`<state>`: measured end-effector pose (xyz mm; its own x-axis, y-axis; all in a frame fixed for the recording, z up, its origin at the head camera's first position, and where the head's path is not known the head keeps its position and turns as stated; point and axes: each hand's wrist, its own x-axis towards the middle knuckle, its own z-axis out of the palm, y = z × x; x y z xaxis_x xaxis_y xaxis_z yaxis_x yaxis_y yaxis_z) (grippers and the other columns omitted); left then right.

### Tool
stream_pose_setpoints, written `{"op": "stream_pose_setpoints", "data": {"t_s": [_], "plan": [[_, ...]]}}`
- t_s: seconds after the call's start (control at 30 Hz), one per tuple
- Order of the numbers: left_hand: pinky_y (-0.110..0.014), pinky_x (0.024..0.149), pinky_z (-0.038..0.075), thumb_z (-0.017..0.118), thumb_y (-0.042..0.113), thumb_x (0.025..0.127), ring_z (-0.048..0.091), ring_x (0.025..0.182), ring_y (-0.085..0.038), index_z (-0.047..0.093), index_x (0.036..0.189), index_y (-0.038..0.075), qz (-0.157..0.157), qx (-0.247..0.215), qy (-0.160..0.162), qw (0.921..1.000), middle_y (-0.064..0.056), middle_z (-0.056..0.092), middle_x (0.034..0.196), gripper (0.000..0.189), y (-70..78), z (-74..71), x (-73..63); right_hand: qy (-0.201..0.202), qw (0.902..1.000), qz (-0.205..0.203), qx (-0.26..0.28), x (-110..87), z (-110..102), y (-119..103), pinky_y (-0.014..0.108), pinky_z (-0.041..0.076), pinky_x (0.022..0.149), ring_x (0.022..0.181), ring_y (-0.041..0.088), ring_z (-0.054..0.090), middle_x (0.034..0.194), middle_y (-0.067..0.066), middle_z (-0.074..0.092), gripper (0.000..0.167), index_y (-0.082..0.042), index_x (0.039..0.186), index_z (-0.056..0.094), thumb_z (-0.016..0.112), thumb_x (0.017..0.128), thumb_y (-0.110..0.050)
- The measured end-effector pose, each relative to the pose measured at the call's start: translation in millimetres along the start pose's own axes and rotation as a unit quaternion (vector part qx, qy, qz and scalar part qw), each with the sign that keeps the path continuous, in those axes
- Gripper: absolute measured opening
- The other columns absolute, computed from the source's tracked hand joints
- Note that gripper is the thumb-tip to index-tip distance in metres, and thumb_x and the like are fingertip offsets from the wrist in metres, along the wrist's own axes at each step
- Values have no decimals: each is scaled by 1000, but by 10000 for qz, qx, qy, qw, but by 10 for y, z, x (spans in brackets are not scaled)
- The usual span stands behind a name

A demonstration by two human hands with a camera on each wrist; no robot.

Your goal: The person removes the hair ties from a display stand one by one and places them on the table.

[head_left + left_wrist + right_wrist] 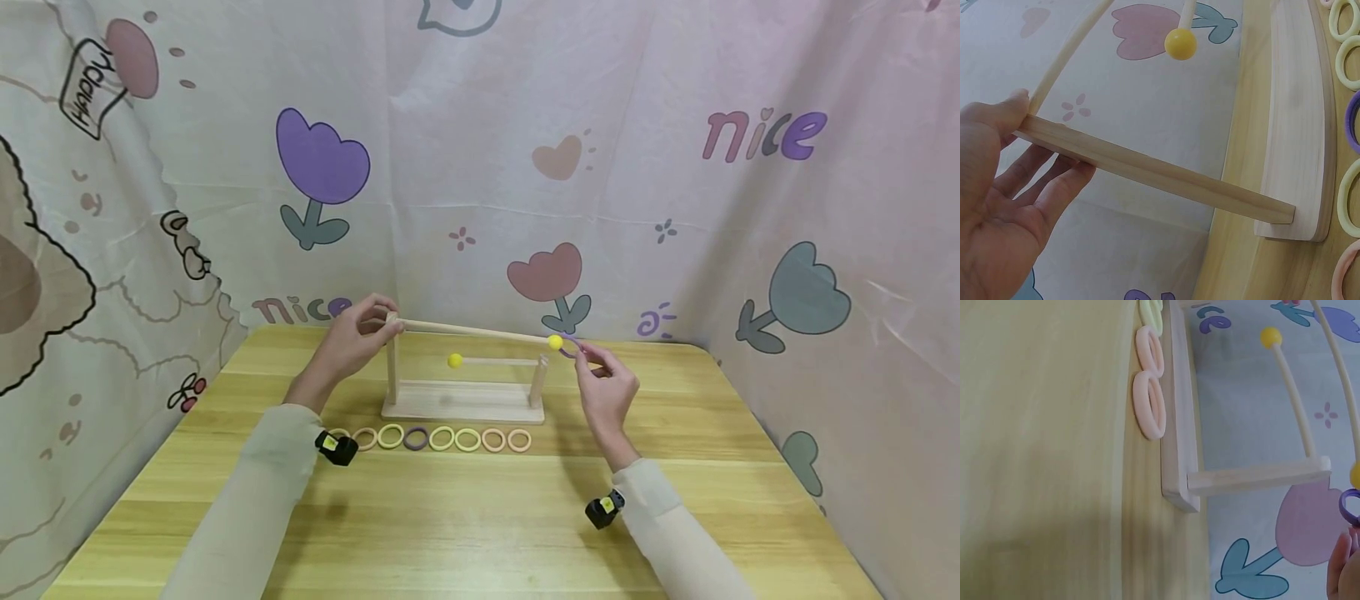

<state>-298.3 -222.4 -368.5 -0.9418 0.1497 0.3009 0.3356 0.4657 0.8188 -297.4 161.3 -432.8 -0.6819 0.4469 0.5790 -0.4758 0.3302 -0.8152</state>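
A wooden rack stands on the table, with a tall post at the left and a shorter one at the right. My left hand grips the tall post near its top, where a long rod runs to the right and ends in a yellow ball. Right beside that ball, my right hand pinches a purple ring. Whether the ring touches the ball I cannot tell. From the short post a lower rod points left, tipped with another yellow ball.
In front of the base lies a row of several rings: pale yellow ones, peach ones and a purple one. The wooden table extends toward me. A printed curtain hangs close behind its far edge.
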Motion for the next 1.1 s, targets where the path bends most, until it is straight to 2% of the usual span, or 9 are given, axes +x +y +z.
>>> {"op": "stream_pose_setpoints", "data": {"t_s": [0.2, 0.37, 0.6, 0.87, 1.03, 1.1], "plan": [[-60, 105, 52, 65, 31, 103, 66, 124, -44, 57, 122, 13, 27, -15, 30, 10000, -21, 68, 127, 28, 7, -1, 8, -12, 9998, 188, -91, -2, -65, -66, 4, 41, 51, 53, -2, 52, 88, 31, 75, 12, 8, 97, 78, 77, 85, 7], [-60, 105, 52, 67, 31, 102, 65, 126, -44, 57, 123, 12, -53, -38, 22, 10000, -21, 68, 128, 29, 12, -8, 6, -394, 9981, 379, -282, -36, -139, -224, 6, 42, 52, 54, 2, 53, 89, 33, 74, 14, 11, 98, 76, 74, 84, 8], [-60, 105, 51, 67, 30, 102, 65, 126, -44, 57, 124, 11, -55, -64, 11, 10000, -21, 68, 128, 31, 36, -13, -1, -1016, 9902, 686, -668, -43, -208, -61, 12, 42, 45, 52, -1, 53, 88, 22, 77, 12, -2, 95, 81, 77, 84, -3], [-61, 105, 51, 67, 31, 102, 65, 126, -45, 57, 123, 12, -58, -1, 36, 10000, -21, 68, 128, 30, 36, -9, -5, -2075, 9699, 977, -823, -74, -255, -124, 19, 47, 43, 49, 4, 56, 86, 19, 77, 11, 0, 94, 79, 75, 85, -3], [-60, 105, 51, 66, 31, 102, 65, 125, -45, 57, 123, 13, -39, 37, 45, 10000, -21, 68, 128, 29, 16, 4, -3, -2499, 9580, 1099, -879, -107, -270, -110, 19, 49, 47, 52, 5, 58, 86, 16, 77, 12, -1, 96, 80, 75, 85, -3], [-60, 105, 52, 66, 31, 102, 65, 125, -44, 57, 123, 14, -51, 33, 40, 10000, -21, 68, 128, 28, 10, 9, -1, -2720, 9505, 1114, -1010, -121, -273, -100, 20, 50, 48, 54, 6, 59, 85, 15, 76, 12, -2, 96, 80, 76, 85, -3]]}}
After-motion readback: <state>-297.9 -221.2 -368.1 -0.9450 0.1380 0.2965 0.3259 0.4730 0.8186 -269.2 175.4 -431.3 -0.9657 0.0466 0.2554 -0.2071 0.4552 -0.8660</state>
